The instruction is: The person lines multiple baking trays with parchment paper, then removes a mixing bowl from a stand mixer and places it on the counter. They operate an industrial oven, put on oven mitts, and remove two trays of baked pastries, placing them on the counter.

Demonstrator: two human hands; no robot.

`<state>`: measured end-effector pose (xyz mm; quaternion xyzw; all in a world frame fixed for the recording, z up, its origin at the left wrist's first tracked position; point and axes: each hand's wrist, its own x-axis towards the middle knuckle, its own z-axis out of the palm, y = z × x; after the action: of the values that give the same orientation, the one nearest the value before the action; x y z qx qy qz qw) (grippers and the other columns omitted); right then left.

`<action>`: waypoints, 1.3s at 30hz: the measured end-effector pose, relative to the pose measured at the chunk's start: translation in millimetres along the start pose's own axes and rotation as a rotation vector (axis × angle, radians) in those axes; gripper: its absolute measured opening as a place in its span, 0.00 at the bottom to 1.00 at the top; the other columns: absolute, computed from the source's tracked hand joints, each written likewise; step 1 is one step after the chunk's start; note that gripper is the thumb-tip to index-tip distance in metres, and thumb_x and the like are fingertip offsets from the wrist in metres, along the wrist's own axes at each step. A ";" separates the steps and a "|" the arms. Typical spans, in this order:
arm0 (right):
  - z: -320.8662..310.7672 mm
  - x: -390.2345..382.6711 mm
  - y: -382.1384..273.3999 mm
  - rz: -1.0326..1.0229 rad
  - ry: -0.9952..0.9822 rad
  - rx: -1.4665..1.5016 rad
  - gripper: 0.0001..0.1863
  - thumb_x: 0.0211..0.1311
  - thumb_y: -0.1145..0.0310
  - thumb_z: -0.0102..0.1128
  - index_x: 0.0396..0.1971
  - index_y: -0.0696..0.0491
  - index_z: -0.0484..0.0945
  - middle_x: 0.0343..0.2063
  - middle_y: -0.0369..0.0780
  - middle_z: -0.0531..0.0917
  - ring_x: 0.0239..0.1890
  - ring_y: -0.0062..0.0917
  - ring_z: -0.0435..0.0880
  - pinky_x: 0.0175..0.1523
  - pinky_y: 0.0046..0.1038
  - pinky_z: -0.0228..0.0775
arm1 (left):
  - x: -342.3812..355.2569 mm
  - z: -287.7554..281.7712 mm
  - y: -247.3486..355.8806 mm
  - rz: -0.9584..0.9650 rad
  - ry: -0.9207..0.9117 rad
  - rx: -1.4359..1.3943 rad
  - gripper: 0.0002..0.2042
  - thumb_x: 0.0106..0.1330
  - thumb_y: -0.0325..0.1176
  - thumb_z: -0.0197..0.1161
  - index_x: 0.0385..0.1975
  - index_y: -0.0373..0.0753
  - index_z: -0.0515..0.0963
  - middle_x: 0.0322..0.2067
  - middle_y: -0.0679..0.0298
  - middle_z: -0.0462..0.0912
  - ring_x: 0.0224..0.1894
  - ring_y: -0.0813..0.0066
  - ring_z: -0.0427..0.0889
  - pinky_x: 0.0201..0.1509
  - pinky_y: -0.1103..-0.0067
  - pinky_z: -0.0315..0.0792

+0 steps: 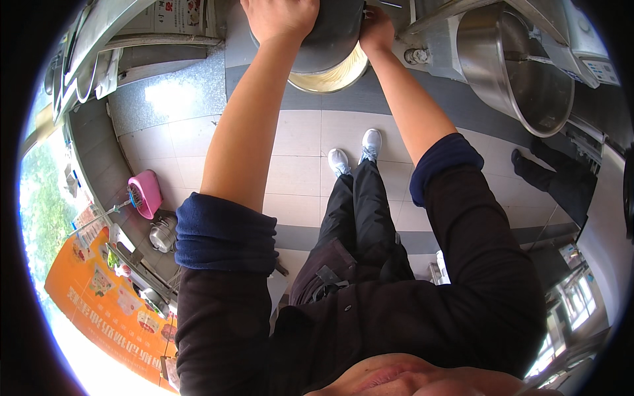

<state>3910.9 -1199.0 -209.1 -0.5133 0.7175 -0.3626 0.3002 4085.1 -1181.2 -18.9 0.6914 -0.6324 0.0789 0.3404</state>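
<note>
Head view shows a person looking straight down at both arms, which reach out to a big dark round pot (330, 36) at the top of the picture. The left hand (277, 16) lies flat on the left side of the pot, with the fingers spread over its wall and pressed on it. The right hand (376, 30) is on the right side of the pot, by its edge. I cannot tell if those fingers are curled around something or just resting, because the top of the picture cuts them off.

The pot sits up on the tabletop (198, 92), which is grey and speckled. Under the pot's lower edge a pale yellow rim (340, 76) peeks out. It may be a second bowl or something inside it; I cannot tell which.

To the right is a big shiny metal bowl (522, 72) on a machine, tipped on its side. It looks empty. It is well apart from the hands.

Down below are the person's dark trousers and white shoes (356, 152) on the tiled floor (297, 171). A pink dustpan (145, 191) leans by the wall at the left.

I think the work is near its start or in the middle. Both hands are on the pot, and it is not yet lifted or tipped away from where it sits.
</note>
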 end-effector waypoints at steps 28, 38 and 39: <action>10.8 10.7 26.3 0.051 -0.051 0.172 0.16 0.65 0.65 0.58 0.49 0.54 0.85 0.47 0.54 0.86 0.51 0.50 0.85 0.57 0.45 0.78 | -1.3 -0.8 1.3 -0.001 0.058 -0.047 0.18 0.66 0.40 0.64 0.49 0.35 0.79 0.50 0.48 0.82 0.57 0.46 0.77 0.67 0.58 0.67; -70.9 -108.4 118.3 0.664 -0.152 0.217 0.20 0.75 0.52 0.58 0.44 0.55 0.86 0.31 0.36 0.87 0.29 0.18 0.83 0.31 0.23 0.71 | -17.1 -8.5 -46.7 -0.168 0.064 -1.121 0.14 0.75 0.34 0.58 0.53 0.34 0.81 0.59 0.57 0.83 0.66 0.68 0.77 0.74 0.70 0.64; -75.1 -134.7 120.7 0.665 -0.198 0.255 0.19 0.74 0.52 0.59 0.41 0.55 0.86 0.27 0.34 0.85 0.27 0.17 0.79 0.30 0.23 0.69 | -31.4 -10.9 -69.6 -0.205 0.083 -1.080 0.13 0.75 0.30 0.56 0.54 0.33 0.80 0.57 0.58 0.83 0.62 0.71 0.79 0.70 0.74 0.67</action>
<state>3827.4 -1029.2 -259.5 -0.2431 0.7618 -0.2802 0.5311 4147.3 -1151.4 -53.5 0.4729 -0.4985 -0.2629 0.6773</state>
